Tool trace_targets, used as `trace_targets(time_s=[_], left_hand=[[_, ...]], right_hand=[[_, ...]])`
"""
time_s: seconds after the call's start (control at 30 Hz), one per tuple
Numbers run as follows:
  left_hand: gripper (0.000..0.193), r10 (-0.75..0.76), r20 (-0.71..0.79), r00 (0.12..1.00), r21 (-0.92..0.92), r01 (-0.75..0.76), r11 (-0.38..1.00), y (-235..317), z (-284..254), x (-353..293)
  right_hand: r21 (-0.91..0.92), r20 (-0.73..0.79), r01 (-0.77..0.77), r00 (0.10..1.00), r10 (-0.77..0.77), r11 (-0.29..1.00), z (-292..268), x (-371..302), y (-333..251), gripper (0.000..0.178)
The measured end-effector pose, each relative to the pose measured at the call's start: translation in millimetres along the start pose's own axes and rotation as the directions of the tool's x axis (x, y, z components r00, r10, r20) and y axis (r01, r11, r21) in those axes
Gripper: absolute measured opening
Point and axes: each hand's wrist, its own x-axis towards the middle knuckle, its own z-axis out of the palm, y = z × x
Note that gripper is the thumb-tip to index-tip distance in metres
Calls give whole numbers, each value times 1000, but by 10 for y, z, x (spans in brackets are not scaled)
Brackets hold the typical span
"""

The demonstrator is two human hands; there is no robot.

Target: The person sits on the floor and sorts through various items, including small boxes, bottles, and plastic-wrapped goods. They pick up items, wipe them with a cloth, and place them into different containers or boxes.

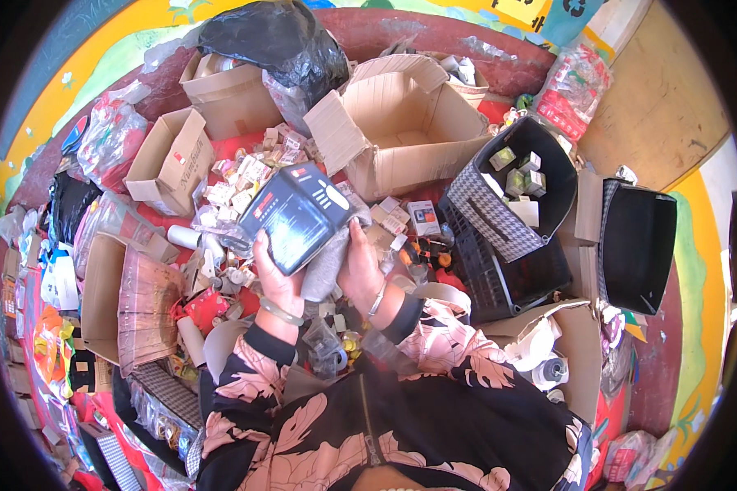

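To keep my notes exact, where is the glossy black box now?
In the head view, the glossy black box is just left of centre, in the person's left hand, with a grey item between it and the right hand.

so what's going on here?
A person has a dark, glossy package up in front of them: the left hand grips its near edge, and the right hand is against a grey item beside it, grip partly hidden. Below and around are loose small boxes, an open cardboard box ahead, and a checked bin holding small cartons to the right.
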Motion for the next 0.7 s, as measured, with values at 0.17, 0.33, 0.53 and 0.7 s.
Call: trace_targets(time_s=[0.17, 0.33, 0.53, 0.7], left_hand=[[56, 72, -84, 994, 54, -67, 996, -64, 147, 36], [65, -65, -83, 994, -72, 60, 996, -80, 121, 64], [61, -114, 98, 989, -133, 127, 983, -65, 164, -15], [60, -48, 128, 991, 58, 41, 997, -96, 274, -175]], right_hand=[[-679, 98, 409, 874, -476, 610, 185, -248, 79, 48], [-786, 590, 619, 751, -298, 4, 95, -274, 11, 39], [-436, 880, 705, 464, -100, -559, 170, -297, -65, 48], [-445, 882, 703, 451, -136, -555, 14, -278, -279, 55]])
